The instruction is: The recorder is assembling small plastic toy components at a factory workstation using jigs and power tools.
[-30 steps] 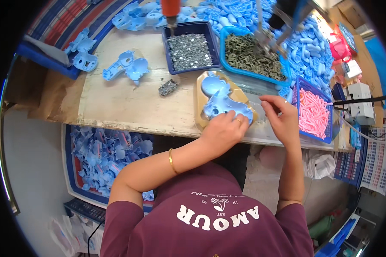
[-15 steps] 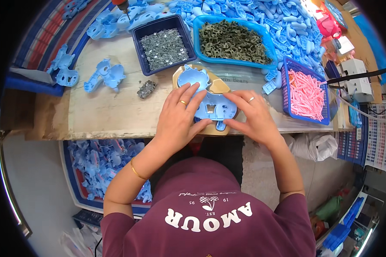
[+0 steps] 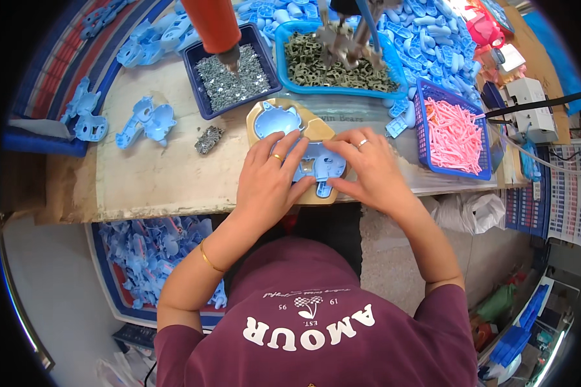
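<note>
A light blue plastic toy shell (image 3: 277,120) lies hollow side up in a tan, shaped holder (image 3: 315,131) near the table's front edge. Over its left side rests my left hand (image 3: 268,171), thumb at the lower edge and fingers across the middle. From the right, my right hand (image 3: 371,168) grips the shell's lower part between thumb and fingers. A small narrow blue piece (image 3: 323,188) sticks out at the bottom between my thumbs. My fingers partly cover the shell. Above the holder hang a red power screwdriver (image 3: 213,29) and a blurred metal mechanism (image 3: 347,42).
A dark bin of screws (image 3: 229,90), a blue tray of dark metal clips (image 3: 303,64) and a basket of pink sticks (image 3: 455,138) stand behind. Blue shells (image 3: 145,122) and a screw pile (image 3: 210,138) lie left. More shells fill a container (image 3: 145,251) below.
The red screwdriver and the metal mechanism have come down into view from the top. A rounded blue piece now shows over the shell's lower right, by my right hand. The view has shifted slightly.
</note>
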`<act>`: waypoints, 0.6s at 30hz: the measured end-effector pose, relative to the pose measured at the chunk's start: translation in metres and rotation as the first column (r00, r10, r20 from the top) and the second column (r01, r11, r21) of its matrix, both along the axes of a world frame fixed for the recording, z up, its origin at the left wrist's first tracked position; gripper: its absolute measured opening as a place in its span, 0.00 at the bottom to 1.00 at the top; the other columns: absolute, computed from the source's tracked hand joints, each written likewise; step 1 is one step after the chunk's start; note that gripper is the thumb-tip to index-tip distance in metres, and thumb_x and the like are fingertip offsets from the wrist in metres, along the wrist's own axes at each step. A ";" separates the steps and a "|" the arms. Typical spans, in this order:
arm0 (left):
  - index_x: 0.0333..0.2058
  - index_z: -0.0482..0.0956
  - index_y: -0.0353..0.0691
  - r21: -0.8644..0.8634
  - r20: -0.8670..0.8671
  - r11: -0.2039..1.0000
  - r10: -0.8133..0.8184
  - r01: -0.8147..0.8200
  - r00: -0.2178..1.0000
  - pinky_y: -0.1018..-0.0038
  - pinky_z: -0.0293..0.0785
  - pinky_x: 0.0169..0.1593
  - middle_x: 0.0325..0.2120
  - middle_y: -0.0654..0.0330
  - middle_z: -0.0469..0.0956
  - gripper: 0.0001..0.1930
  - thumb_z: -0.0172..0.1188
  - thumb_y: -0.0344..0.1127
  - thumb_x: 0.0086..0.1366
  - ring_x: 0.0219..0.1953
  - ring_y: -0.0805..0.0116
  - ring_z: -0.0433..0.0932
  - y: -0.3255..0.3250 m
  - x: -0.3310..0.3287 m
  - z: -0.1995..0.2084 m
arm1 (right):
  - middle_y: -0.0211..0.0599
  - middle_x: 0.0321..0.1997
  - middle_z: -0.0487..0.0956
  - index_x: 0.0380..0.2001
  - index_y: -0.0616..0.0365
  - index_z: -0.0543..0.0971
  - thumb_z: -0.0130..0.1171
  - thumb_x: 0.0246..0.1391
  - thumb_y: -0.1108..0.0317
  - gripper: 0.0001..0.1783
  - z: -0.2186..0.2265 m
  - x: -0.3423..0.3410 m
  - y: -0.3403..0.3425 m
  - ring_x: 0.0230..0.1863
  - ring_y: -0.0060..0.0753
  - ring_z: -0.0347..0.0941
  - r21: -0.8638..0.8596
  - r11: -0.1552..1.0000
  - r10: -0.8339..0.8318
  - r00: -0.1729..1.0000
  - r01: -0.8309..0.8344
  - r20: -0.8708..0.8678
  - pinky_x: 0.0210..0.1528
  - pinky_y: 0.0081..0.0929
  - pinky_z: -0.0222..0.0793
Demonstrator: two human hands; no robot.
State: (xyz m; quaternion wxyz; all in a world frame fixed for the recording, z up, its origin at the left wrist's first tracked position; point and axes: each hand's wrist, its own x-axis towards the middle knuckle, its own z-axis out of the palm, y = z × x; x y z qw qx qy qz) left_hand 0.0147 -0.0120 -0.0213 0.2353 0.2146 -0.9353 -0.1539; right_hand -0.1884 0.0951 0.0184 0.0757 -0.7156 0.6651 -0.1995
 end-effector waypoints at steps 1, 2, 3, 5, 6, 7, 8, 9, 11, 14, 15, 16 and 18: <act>0.58 0.75 0.39 -0.003 -0.003 1.000 -0.009 0.009 1.000 0.57 0.66 0.63 0.60 0.55 0.72 0.32 0.71 0.43 0.56 0.60 0.50 0.69 0.000 0.000 0.001 | 0.36 0.48 0.78 0.52 0.54 0.79 0.73 0.44 0.63 0.29 0.000 -0.003 -0.002 0.52 0.43 0.72 -0.017 1.000 0.025 0.999 -0.025 0.025 0.51 0.39 0.67; 0.58 0.75 0.39 0.002 0.014 1.000 -0.004 0.004 1.000 0.57 0.67 0.63 0.59 0.55 0.72 0.32 0.71 0.43 0.56 0.60 0.50 0.69 0.000 -0.001 0.003 | 0.36 0.48 0.78 0.52 0.54 0.79 0.73 0.44 0.63 0.29 -0.002 -0.017 -0.005 0.52 0.43 0.72 -0.023 1.000 0.016 1.000 -0.015 0.017 0.51 0.39 0.67; 0.58 0.75 0.39 0.006 0.032 1.000 0.001 -0.001 0.999 0.57 0.67 0.62 0.59 0.55 0.73 0.32 0.71 0.43 0.56 0.60 0.50 0.69 0.000 -0.002 0.004 | 0.37 0.45 0.79 0.50 0.55 0.80 0.72 0.46 0.64 0.25 -0.006 -0.038 -0.009 0.50 0.43 0.74 0.048 0.998 0.038 0.981 -0.048 0.190 0.49 0.38 0.69; 0.58 0.75 0.39 0.001 0.036 1.000 -0.001 0.001 0.999 0.57 0.67 0.62 0.59 0.55 0.73 0.32 0.71 0.43 0.56 0.60 0.50 0.69 0.000 -0.002 0.004 | 0.44 0.37 0.82 0.37 0.58 0.84 0.68 0.51 0.66 0.11 0.004 -0.057 -0.027 0.42 0.45 0.80 0.062 0.992 -0.125 0.945 0.112 0.303 0.45 0.37 0.75; 0.58 0.74 0.39 0.003 0.044 1.000 0.004 -0.004 0.999 0.57 0.67 0.63 0.59 0.55 0.73 0.32 0.71 0.43 0.55 0.60 0.50 0.68 0.001 -0.001 0.004 | 0.43 0.37 0.82 0.37 0.57 0.84 0.67 0.52 0.65 0.10 0.001 -0.071 -0.040 0.41 0.45 0.80 -0.067 0.974 -0.197 0.960 0.214 0.200 0.44 0.38 0.75; 0.58 0.74 0.39 -0.004 0.039 1.000 -0.005 0.005 0.999 0.57 0.67 0.63 0.59 0.55 0.73 0.32 0.71 0.43 0.55 0.60 0.50 0.68 0.001 -0.002 0.006 | 0.41 0.37 0.82 0.37 0.55 0.84 0.66 0.54 0.65 0.09 -0.001 -0.088 -0.053 0.41 0.45 0.81 -0.207 0.931 -0.287 0.953 0.302 0.102 0.43 0.38 0.76; 0.58 0.74 0.39 -0.004 0.040 1.000 0.002 -0.002 0.999 0.56 0.66 0.63 0.59 0.55 0.73 0.32 0.71 0.43 0.55 0.61 0.50 0.68 0.002 -0.003 0.006 | 0.41 0.37 0.82 0.37 0.55 0.84 0.66 0.54 0.65 0.09 -0.003 -0.097 -0.065 0.41 0.45 0.81 -0.213 0.928 -0.291 0.951 0.306 0.101 0.43 0.38 0.76; 0.58 0.74 0.39 -0.004 0.042 1.000 0.009 -0.009 0.999 0.56 0.66 0.63 0.59 0.55 0.73 0.32 0.71 0.43 0.55 0.61 0.50 0.68 0.003 -0.004 0.006 | 0.41 0.37 0.82 0.37 0.54 0.84 0.64 0.54 0.63 0.09 -0.004 -0.103 -0.077 0.41 0.46 0.81 -0.192 0.906 -0.378 0.925 0.378 0.035 0.42 0.39 0.76; 0.58 0.74 0.39 -0.004 0.043 1.000 0.008 -0.008 0.999 0.56 0.66 0.63 0.59 0.55 0.73 0.32 0.71 0.43 0.56 0.61 0.50 0.68 0.003 -0.003 0.004 | 0.40 0.38 0.83 0.36 0.52 0.85 0.63 0.55 0.61 0.10 -0.015 -0.111 -0.099 0.40 0.46 0.81 -0.177 0.876 -0.460 0.888 0.448 -0.028 0.40 0.40 0.77; 0.58 0.74 0.39 -0.009 0.040 1.000 0.011 -0.011 0.999 0.56 0.66 0.63 0.59 0.55 0.73 0.33 0.71 0.44 0.56 0.61 0.50 0.68 0.003 -0.002 0.002 | 0.39 0.37 0.84 0.33 0.52 0.86 0.63 0.54 0.57 0.12 -0.028 -0.116 -0.116 0.39 0.47 0.81 -0.075 0.877 -0.480 0.851 0.475 -0.213 0.39 0.41 0.77; 0.58 0.74 0.39 -0.015 0.036 1.000 0.009 -0.008 0.999 0.56 0.66 0.62 0.59 0.55 0.73 0.33 0.71 0.44 0.56 0.61 0.50 0.68 0.002 -0.002 0.001 | 0.40 0.35 0.84 0.34 0.53 0.85 0.62 0.55 0.58 0.11 -0.029 -0.119 -0.117 0.37 0.46 0.81 -0.056 0.864 -0.504 0.858 0.501 -0.103 0.38 0.40 0.76; 0.58 0.74 0.39 -0.016 0.035 1.000 0.010 -0.010 0.999 0.56 0.66 0.62 0.59 0.55 0.73 0.33 0.71 0.44 0.56 0.61 0.50 0.68 0.002 -0.002 0.002 | 0.41 0.33 0.84 0.34 0.53 0.85 0.62 0.56 0.59 0.11 -0.030 -0.121 -0.116 0.34 0.45 0.81 -0.032 0.851 -0.524 0.852 0.524 0.007 0.36 0.38 0.74; 0.58 0.74 0.38 -0.039 0.030 0.999 -0.002 0.003 1.000 0.57 0.66 0.63 0.57 0.55 0.73 0.33 0.71 0.45 0.55 0.59 0.51 0.68 0.001 -0.002 0.004 | 0.40 0.30 0.84 0.32 0.56 0.86 0.62 0.56 0.60 0.12 -0.029 -0.135 -0.114 0.31 0.38 0.81 -0.062 0.839 -0.533 0.839 0.541 0.112 0.36 0.34 0.74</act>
